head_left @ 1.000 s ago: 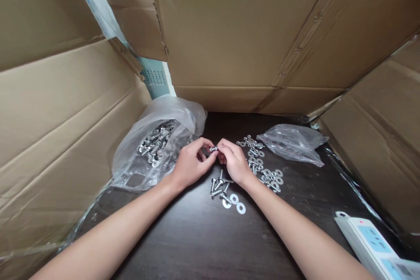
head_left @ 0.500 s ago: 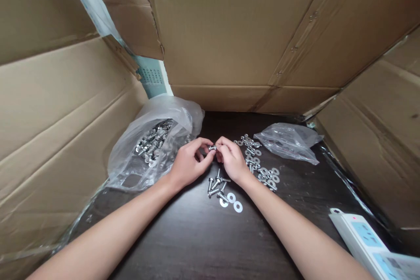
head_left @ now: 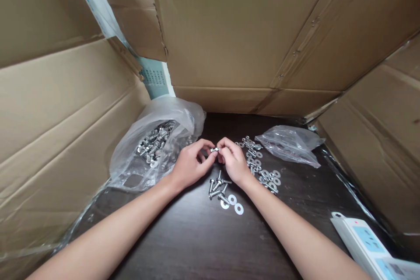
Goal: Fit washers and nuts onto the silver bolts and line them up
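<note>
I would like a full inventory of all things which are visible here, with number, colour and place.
Small bolt: one, silver, between the fingertips of both hands
Loose bolts: several, silver, on the table below the hands
Flat washers: three, silver, beside the loose bolts
Mixed hardware: too many to count, silver, right of the right hand
Left bag: one, translucent, holding many silver metal parts
Right bag: one, clear, beyond the mixed hardware
Power strip: one, white and blue, lower right
Table: one, dark brown, underneath
Cardboard panels: several, brown, around the table
Printed surface: one, pale green, behind the cardboard gap
Left hand: one, bare, centre
Right hand: one, bare, centre
</note>
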Available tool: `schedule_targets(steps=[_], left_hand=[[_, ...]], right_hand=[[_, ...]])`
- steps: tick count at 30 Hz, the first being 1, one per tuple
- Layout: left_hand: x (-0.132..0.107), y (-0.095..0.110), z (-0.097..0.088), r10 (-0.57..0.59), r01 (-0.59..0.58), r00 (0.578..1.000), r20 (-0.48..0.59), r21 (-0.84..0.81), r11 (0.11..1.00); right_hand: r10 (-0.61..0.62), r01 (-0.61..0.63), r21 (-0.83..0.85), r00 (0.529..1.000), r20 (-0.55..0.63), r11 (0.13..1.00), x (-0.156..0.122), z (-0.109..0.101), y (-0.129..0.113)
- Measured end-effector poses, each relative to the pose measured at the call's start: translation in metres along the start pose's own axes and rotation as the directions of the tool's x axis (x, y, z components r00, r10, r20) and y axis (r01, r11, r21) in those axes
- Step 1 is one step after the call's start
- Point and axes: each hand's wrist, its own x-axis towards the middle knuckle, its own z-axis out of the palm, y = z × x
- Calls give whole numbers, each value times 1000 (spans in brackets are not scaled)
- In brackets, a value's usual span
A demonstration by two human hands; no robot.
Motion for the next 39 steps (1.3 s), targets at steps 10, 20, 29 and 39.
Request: schedule_targets(steps=[10,20,29,39], left_hand=[[-1,0,-1,46,-46,999,-9,-12,999],[-2,-2,-1,56,-56,998,-9,-34,998],[-1,-3,-1,-3,4,1000,14,-106,994],[-2,-3,-2,-7,10,999,32,-105,994]], right_hand=[[13,-17,106,999,36,994,-1,0,-5],[-4,6,-56,999,33,998,-2,2,-4],[11,-14,65,998,55,998,-2,1,-5],[-29,29,-23,999,14,999,0,3,1]])
